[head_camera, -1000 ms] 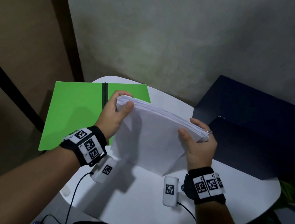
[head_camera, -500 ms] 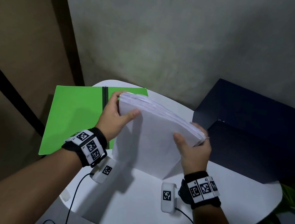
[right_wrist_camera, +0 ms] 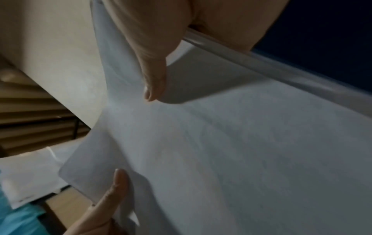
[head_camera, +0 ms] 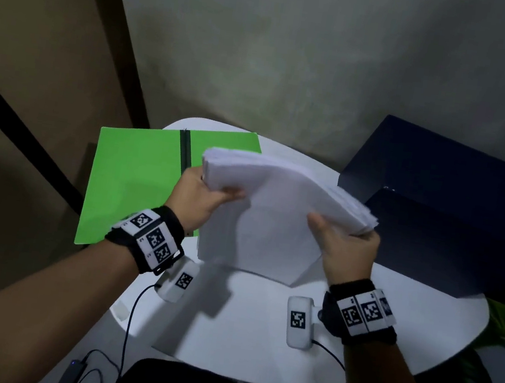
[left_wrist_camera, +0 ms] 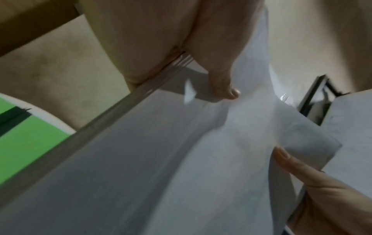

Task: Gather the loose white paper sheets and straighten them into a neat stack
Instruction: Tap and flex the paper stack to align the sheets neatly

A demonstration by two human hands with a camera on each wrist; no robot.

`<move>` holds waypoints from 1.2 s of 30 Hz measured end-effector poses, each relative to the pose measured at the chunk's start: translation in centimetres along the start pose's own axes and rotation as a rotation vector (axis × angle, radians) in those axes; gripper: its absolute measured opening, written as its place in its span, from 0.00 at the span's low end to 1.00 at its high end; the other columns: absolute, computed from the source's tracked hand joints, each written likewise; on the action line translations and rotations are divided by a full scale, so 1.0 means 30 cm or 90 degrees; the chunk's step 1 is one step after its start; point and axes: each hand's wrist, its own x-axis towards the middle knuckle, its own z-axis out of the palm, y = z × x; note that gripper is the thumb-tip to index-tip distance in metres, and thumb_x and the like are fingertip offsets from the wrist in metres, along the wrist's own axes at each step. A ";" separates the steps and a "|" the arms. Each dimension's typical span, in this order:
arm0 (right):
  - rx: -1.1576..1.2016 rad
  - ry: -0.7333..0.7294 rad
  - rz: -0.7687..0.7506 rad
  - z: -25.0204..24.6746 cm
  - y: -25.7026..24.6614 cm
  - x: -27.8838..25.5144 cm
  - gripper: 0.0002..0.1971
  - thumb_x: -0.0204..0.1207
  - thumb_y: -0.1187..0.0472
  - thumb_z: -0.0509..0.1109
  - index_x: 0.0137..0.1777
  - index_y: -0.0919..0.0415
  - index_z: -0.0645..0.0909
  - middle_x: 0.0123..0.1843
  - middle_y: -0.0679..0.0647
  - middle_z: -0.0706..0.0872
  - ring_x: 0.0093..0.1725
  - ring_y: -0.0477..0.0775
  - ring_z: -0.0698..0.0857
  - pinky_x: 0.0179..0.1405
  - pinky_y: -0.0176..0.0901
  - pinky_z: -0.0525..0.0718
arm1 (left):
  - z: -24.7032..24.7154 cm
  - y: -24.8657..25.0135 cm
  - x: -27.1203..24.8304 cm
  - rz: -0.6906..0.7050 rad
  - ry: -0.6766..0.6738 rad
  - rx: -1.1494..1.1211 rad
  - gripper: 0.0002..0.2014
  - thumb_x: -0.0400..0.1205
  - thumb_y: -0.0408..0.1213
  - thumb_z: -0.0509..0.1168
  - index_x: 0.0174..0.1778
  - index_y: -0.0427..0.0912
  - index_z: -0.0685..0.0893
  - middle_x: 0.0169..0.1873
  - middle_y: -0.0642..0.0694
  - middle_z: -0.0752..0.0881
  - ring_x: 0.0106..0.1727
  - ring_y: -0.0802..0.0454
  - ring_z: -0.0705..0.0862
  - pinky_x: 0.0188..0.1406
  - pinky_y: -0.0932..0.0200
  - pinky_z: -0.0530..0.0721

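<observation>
A thick stack of white paper sheets stands on its lower edge on the round white table, leaning toward me. My left hand grips the stack's upper left corner, thumb on the near face. My right hand grips the upper right corner the same way. The upper edges of the sheets are slightly fanned. In the left wrist view my thumb presses on the paper. In the right wrist view my thumb lies on the sheets.
A green folder with a black spine lies open at the table's left, partly behind the stack. A dark blue box sits at the right. Cables hang off the near table edge. A grey wall rises right behind the table.
Both hands have tilted the stack's top toward me, showing more of its upper edge. My grip on both corners is unchanged.
</observation>
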 end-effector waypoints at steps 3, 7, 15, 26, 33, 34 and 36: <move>0.023 0.016 -0.047 -0.020 -0.013 -0.008 0.17 0.62 0.71 0.85 0.44 0.53 0.84 0.36 0.41 0.92 0.39 0.35 0.90 0.42 0.32 0.89 | -0.010 0.008 -0.001 0.030 0.024 -0.021 0.18 0.66 0.24 0.80 0.49 0.45 0.89 0.39 0.61 0.93 0.43 0.61 0.90 0.50 0.62 0.88; -0.037 -0.035 0.015 -0.019 0.063 -0.029 0.18 0.60 0.74 0.85 0.45 0.56 0.85 0.39 0.45 0.93 0.41 0.40 0.91 0.50 0.45 0.90 | -0.031 -0.072 -0.036 -0.063 -0.032 0.027 0.23 0.64 0.30 0.81 0.55 0.41 0.86 0.41 0.62 0.93 0.45 0.63 0.90 0.54 0.57 0.87; 0.021 -0.065 -0.048 -0.040 0.005 -0.008 0.16 0.60 0.75 0.83 0.41 0.55 0.86 0.35 0.40 0.92 0.39 0.37 0.91 0.41 0.32 0.88 | -0.044 -0.023 -0.023 0.018 -0.041 0.016 0.20 0.66 0.19 0.78 0.49 0.44 0.89 0.40 0.61 0.93 0.43 0.64 0.89 0.48 0.65 0.87; 0.002 -0.064 -0.045 -0.052 0.018 -0.002 0.17 0.59 0.73 0.86 0.47 0.60 0.89 0.43 0.51 0.94 0.45 0.52 0.93 0.47 0.46 0.91 | -0.059 -0.070 -0.020 -0.046 -0.052 0.059 0.17 0.70 0.19 0.75 0.45 0.46 0.88 0.36 0.63 0.92 0.38 0.67 0.89 0.41 0.69 0.85; -0.017 -0.112 -0.043 -0.063 0.055 -0.008 0.24 0.59 0.78 0.83 0.52 0.58 0.84 0.44 0.49 0.92 0.46 0.46 0.90 0.47 0.39 0.88 | -0.077 -0.065 -0.030 -0.044 -0.077 0.080 0.22 0.72 0.24 0.76 0.63 0.33 0.84 0.45 0.64 0.92 0.50 0.66 0.90 0.52 0.71 0.84; -0.014 -0.114 -0.047 -0.055 0.053 -0.006 0.24 0.59 0.77 0.83 0.53 0.60 0.84 0.46 0.51 0.91 0.48 0.49 0.90 0.49 0.41 0.88 | -0.076 -0.069 -0.029 -0.048 -0.076 0.080 0.22 0.73 0.25 0.76 0.64 0.32 0.84 0.46 0.61 0.92 0.50 0.65 0.90 0.53 0.69 0.84; -0.005 -0.118 -0.054 -0.037 0.049 -0.002 0.23 0.59 0.76 0.84 0.53 0.61 0.85 0.48 0.55 0.91 0.50 0.54 0.90 0.54 0.47 0.88 | -0.076 -0.081 -0.023 -0.062 -0.073 0.064 0.25 0.72 0.27 0.76 0.66 0.30 0.81 0.52 0.53 0.91 0.52 0.63 0.90 0.56 0.65 0.86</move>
